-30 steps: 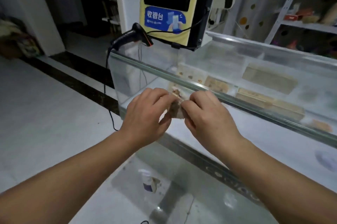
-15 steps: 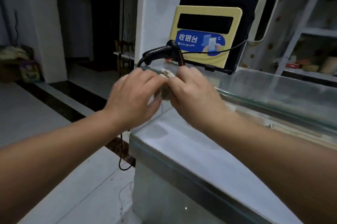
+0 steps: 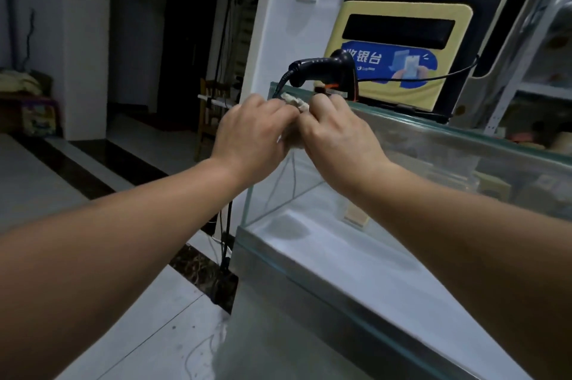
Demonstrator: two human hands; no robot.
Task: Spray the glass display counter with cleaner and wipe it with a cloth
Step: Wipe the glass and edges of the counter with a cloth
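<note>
The glass display counter [image 3: 464, 132] fills the right half of the view, with a tall upper case and a lower flat step in front of it. On the top of the counter, at its far left end, stands a yellow and black cashier terminal [image 3: 399, 48] with a blue label and a dark screen. The 2 bare forearms reach toward the counter's upper left corner. There the left hand [image 3: 250, 138] and the right hand [image 3: 337, 138] are pressed together, and the curled fingers of both grip 1 small cloth between them. A black barcode scanner [image 3: 322, 68] lies on the top of the counter, just behind the hands and in front of the terminal, and its cable [image 3: 227, 218] hangs down beside the counter's left wall to the floor. The cloth [image 3: 297, 103] is pale and crumpled, and only a small part shows above the knuckles, level with the counter's top edge. I cannot tell if it touches the glass.
</note>
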